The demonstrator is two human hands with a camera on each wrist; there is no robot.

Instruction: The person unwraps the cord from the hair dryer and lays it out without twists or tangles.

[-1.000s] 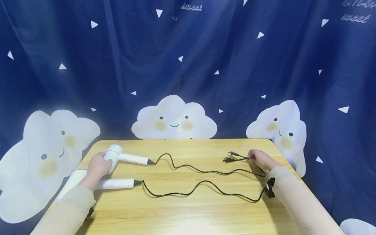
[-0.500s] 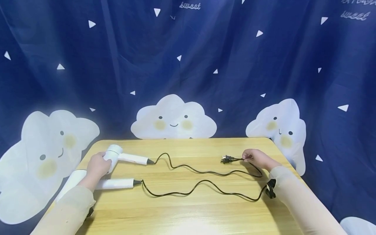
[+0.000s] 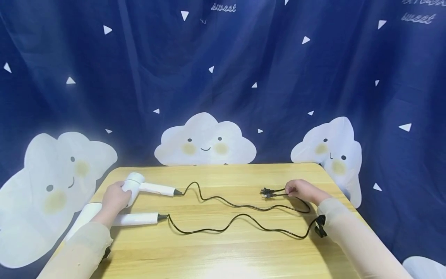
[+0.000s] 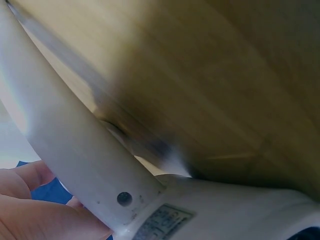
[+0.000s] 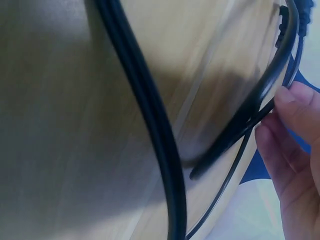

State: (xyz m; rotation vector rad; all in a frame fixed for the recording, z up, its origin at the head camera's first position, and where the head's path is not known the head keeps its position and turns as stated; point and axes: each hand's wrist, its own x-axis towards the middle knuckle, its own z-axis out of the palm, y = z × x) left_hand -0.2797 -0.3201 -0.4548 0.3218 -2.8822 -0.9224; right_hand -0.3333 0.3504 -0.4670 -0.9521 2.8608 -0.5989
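Observation:
Two white hair dryers lie one behind the other at the table's left. My left hand (image 3: 116, 198) grips the barrel of the far hair dryer (image 3: 135, 182); its handle points right. The near hair dryer (image 3: 137, 219) lies partly hidden under my left forearm. A white dryer handle (image 4: 75, 115) fills much of the left wrist view, with my fingers (image 4: 37, 172) behind it. At the right, my right hand (image 3: 301, 190) pinches the black cords close to their two plugs (image 3: 266, 191), which point left. The right wrist view shows thumb and fingertips on a black cord (image 5: 265, 110).
Both cords run in waves across the wooden table (image 3: 216, 255); the near cord (image 3: 240, 216) passes beneath my right wrist, by a black strap device (image 3: 320, 226). A blue curtain (image 3: 223, 69) with cloud prints hangs behind the table's far edge.
My right hand has moved left, taking the cord ends and plugs along. The two plugs have shifted against each other. The left hand stays on the far hair dryer.

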